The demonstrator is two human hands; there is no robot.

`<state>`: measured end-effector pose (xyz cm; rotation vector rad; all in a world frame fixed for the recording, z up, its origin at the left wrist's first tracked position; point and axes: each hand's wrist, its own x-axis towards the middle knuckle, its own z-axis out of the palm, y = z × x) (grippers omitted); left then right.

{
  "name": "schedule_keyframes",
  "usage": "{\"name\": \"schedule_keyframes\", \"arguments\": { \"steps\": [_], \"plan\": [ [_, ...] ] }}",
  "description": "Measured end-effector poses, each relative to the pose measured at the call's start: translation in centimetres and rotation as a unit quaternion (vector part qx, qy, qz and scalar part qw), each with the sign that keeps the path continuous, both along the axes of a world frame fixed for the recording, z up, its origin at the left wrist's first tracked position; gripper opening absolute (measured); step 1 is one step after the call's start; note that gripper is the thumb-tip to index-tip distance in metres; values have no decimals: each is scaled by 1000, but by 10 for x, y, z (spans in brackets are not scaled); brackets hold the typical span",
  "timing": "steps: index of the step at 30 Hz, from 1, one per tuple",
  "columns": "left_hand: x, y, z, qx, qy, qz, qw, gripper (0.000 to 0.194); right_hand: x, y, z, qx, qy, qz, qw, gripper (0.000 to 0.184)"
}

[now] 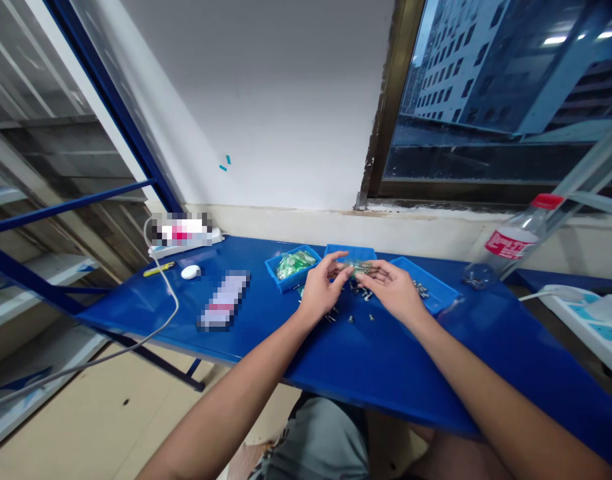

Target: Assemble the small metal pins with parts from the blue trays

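Over the blue table, both hands meet at a small clear-green plastic bag [355, 268]. My left hand [322, 285] pinches its left side, with the index finger raised. My right hand [395, 288] has its fingers closed around the right end, where slim metal pieces show; whether these lie inside the bag I cannot tell. A blue tray [281, 285] left of my hands carries a heap of green plastic packets [295, 264]. Behind the fingers is another blue tray [350, 252], partly hidden. Small screw-like metal parts [351, 319] lie loose under and in front of my hands.
A blue tray [439, 292] with some metal parts stands on the right, near a bottle with a red cap [506, 243]. Leftward lie a blurred-out phone-shaped object [225, 301], a white oval object [190, 272], a yellow cutter [159, 269] and a cable [173, 310].
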<state>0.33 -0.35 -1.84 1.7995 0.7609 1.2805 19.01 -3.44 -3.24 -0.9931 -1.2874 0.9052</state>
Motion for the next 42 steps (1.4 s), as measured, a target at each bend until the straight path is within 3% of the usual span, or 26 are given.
{"name": "schedule_keyframes", "arguments": {
  "steps": [4,13,15,18,20,24,27,31,34,39,42],
  "plan": [
    [0,1,-1,-2,-7,-14,1000,55,-1,2,-2,-14,25,11,1000,42],
    [1,5,-4,-8,-1,-16,1000,51,-3,1,1,-15,32,-11,999,43],
    [0,4,-2,22,7,15,1000,49,-1,1,0,-13,22,-28,999,44],
    [0,-1,2,90,48,64,993,32,2,2,-3,-17,-7,-81,997,45],
    [1,-3,3,100,64,50,992,28,3,2,-6,-19,-26,-96,995,43],
    [2,-3,0,81,70,-8,994,45,-1,-1,-5,2,-50,-13,999,38],
    [0,0,0,57,71,22,996,39,-5,-3,-1,-1,-53,28,998,35],
    [-3,2,2,29,31,50,998,28,-2,-4,2,11,-78,-48,996,35],
    [-2,2,2,-5,13,29,999,33,1,-3,4,50,-108,-109,987,37],
    [1,4,-5,-21,-7,-26,999,45,0,-2,4,31,-91,-18,995,38],
    [0,5,-5,-9,-5,2,1000,45,-1,-2,2,14,-65,-6,998,40]
  ]
}}
